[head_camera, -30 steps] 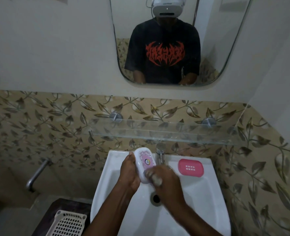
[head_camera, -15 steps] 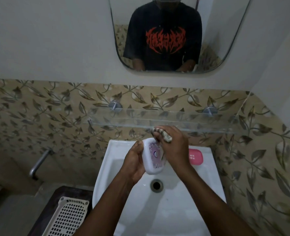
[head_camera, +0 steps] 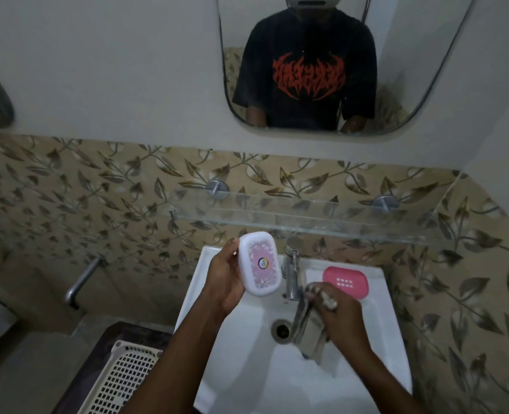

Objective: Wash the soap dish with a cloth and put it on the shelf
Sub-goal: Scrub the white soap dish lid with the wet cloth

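Observation:
My left hand (head_camera: 224,280) holds a white soap dish (head_camera: 259,262) with a pink patterned lid, tilted up above the left rim of the white sink (head_camera: 247,369). My right hand (head_camera: 341,318) grips a grey cloth (head_camera: 308,330) that hangs down over the basin, beside the drain (head_camera: 282,330). The two hands are apart, with the tap (head_camera: 291,271) between them. A clear glass shelf (head_camera: 307,222) runs along the tiled wall just above the sink.
A pink soap dish part (head_camera: 345,282) lies on the sink's back right ledge. A white perforated basket (head_camera: 118,380) sits on a dark surface at lower left. A metal pipe (head_camera: 81,282) sticks from the wall at left. A mirror (head_camera: 321,64) hangs above.
My right hand has come off the soap dish and dropped with the cloth to the right, over the basin. My left hand has lifted the dish up and left.

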